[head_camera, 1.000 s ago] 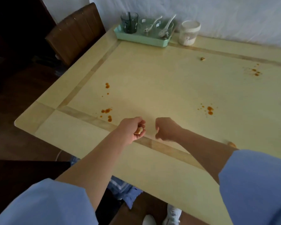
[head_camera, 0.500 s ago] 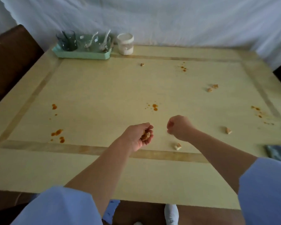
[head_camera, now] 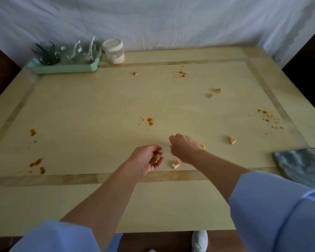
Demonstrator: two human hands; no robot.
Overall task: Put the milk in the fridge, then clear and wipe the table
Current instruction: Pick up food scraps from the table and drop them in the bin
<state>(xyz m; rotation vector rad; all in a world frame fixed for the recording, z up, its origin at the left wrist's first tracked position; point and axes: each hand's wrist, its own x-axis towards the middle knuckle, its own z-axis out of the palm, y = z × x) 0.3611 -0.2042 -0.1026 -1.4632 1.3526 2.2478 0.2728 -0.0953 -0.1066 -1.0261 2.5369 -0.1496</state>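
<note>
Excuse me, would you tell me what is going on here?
A person is clearing the table by hand. The left hand holds a food scrap; the right hand is curled beside another piece. Orange sauce spots dot the top, and a blue cloth lies at the right edge.

The worktop (head_camera: 102,99) looks like pale wood with a smooth, faintly glossy finish and darker inlaid strips; the far cups (head_camera: 45,52) are clear glass; the tray (head_camera: 65,68) matt mint plastic; the near-right rag (head_camera: 302,164) soft blue-grey cloth.
</note>
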